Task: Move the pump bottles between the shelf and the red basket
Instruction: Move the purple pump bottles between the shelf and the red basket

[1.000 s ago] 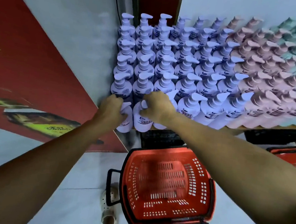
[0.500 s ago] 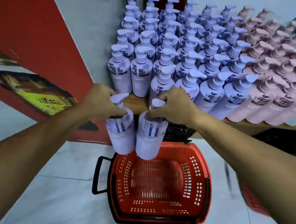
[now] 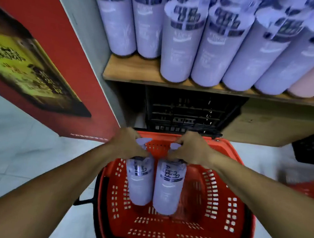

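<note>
Overhead, the wooden shelf (image 3: 137, 72) is carrying lilac bottles (image 3: 179, 43); your left hand (image 3: 128, 145) is clutching the left bottle (image 3: 139, 185) by the neck, your right hand (image 3: 190, 151) the right bottle (image 3: 167, 191), above the red basket (image 3: 221, 232).

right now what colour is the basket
The basket is red, perforated with small slots; the head view shows it.

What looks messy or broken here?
Nothing stands out. The shelf bottles stand upright in rows; nothing spilled. The left hand grips the left bottle, the right hand the right bottle, both upright at the basket.
</note>
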A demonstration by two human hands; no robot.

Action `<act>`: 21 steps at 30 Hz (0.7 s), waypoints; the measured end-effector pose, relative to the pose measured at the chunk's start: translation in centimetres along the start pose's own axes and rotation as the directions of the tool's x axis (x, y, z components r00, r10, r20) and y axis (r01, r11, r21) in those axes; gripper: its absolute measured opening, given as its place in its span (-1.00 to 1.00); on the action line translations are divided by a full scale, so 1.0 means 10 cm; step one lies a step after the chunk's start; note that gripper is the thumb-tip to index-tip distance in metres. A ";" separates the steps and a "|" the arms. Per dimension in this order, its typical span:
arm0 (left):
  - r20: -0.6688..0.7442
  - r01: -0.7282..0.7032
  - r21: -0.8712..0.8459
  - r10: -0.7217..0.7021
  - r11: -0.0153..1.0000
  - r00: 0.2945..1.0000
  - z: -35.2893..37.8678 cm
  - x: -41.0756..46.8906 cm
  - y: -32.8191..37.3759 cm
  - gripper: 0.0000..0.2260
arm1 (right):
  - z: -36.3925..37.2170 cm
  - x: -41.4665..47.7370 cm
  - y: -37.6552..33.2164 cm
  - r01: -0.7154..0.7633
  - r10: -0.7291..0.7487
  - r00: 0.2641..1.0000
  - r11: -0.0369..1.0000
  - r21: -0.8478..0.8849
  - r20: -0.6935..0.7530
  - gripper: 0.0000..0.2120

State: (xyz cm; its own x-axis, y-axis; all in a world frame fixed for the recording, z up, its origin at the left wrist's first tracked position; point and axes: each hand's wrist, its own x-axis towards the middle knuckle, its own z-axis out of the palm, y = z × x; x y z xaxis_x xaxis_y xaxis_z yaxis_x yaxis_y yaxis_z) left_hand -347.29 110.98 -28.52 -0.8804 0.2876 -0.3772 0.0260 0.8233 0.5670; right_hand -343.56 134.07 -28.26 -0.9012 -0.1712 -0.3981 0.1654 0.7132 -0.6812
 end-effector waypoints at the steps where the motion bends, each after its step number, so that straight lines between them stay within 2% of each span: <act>1: 0.026 0.010 -0.003 -0.010 1.000 1.000 0.20 0.09 -0.08 -0.71 | 0.12 0.10 0.17 -0.042 0.042 0.999 0.998 0.036 0.015 -0.62; 4: 0.118 0.086 -0.029 -0.082 0.996 0.990 0.79 0.34 -0.34 -0.76 | 0.50 0.36 0.66 -0.133 0.126 0.990 0.986 0.103 0.065 -0.67; 10: 0.185 0.178 0.027 -0.180 0.984 0.966 1.74 0.77 -0.92 -0.85 | 1.21 0.77 1.50 -0.158 0.154 0.985 0.986 0.048 0.078 -0.76; 15: 0.195 0.177 0.073 -0.188 0.982 0.963 2.09 0.96 -1.13 -0.75 | 1.55 0.93 1.97 -0.262 0.256 0.963 0.962 0.077 0.085 -0.81; 17: 0.209 0.186 0.094 -0.202 0.978 0.957 2.18 1.00 -1.15 -0.79 | 1.64 0.98 2.08 -0.275 0.270 0.959 0.960 0.057 0.084 -0.76; 21: 0.193 0.255 0.002 -0.251 0.967 0.949 2.33 1.11 -1.13 -0.76 | 1.72 1.07 2.11 -0.289 0.286 0.949 0.957 -0.002 0.133 -0.76</act>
State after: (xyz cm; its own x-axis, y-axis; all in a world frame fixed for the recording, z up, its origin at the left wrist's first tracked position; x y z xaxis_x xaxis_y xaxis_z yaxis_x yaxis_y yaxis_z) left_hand -346.35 116.28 -56.22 -0.7501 0.1610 -0.6414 -0.1985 0.8704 0.4507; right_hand -342.82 135.65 -57.44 -0.7545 -0.0487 -0.6545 0.4175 0.7339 -0.5358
